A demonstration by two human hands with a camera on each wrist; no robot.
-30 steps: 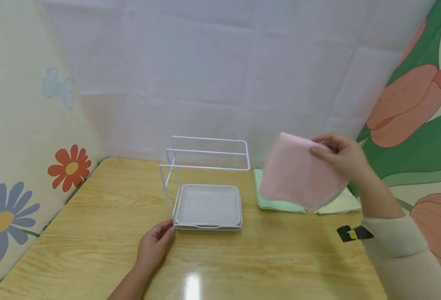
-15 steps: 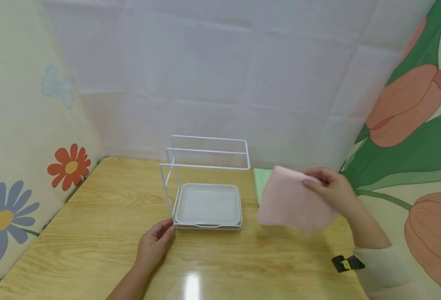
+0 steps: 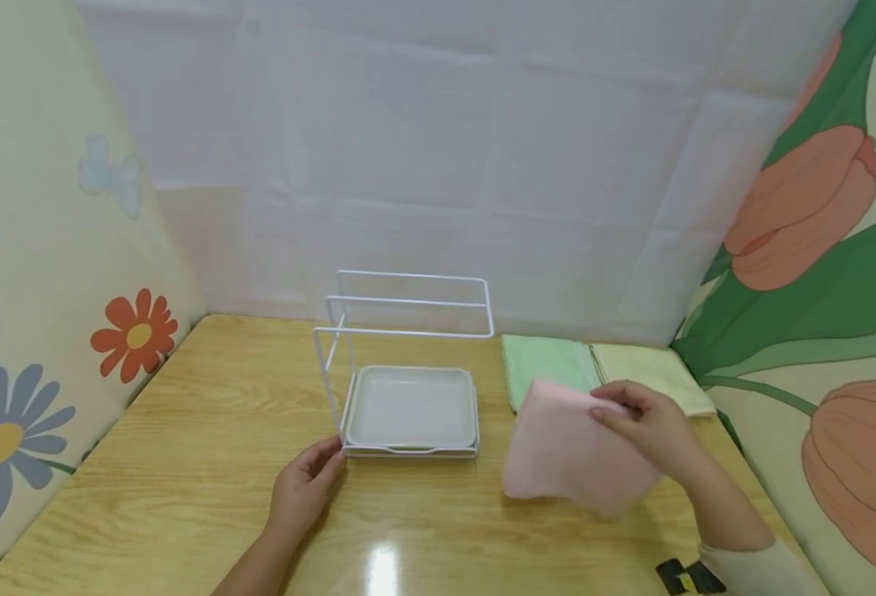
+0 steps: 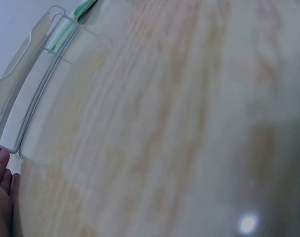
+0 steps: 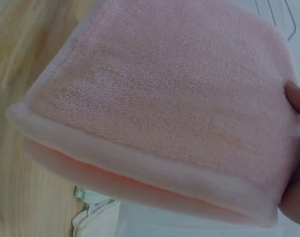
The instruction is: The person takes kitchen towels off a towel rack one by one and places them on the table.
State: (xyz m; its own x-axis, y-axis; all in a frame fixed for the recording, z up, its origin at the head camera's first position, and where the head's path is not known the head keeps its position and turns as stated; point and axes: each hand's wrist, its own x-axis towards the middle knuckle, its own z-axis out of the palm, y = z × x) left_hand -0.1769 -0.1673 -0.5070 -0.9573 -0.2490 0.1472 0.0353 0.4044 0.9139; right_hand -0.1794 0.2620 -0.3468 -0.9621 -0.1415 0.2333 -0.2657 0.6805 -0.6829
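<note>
My right hand (image 3: 645, 426) pinches a folded pink towel (image 3: 575, 451) by its upper edge, and the cloth hangs above the table on the right. In the right wrist view the towel (image 5: 174, 94) fills most of the picture, with a thumb (image 5: 297, 98) on its face. My left hand (image 3: 305, 488) holds the front left corner of a white wire rack (image 3: 408, 334) between thumb and fingers. A white shallow tray (image 3: 412, 410) sits in the rack's base. The left wrist view catches only a few left fingers (image 4: 1, 165) at the rack's corner.
Behind the pink towel, a folded green towel (image 3: 546, 362) and a folded cream towel (image 3: 650, 374) lie side by side on the wooden table (image 3: 207, 447). A white cloth backdrop (image 3: 408, 149) hangs at the table's back edge. Flower-printed panels flank both sides.
My right hand has lowered the pink towel toward the table and nearer to me, uncovering more of the green and cream towels. The left hand stays at the rack's corner.
</note>
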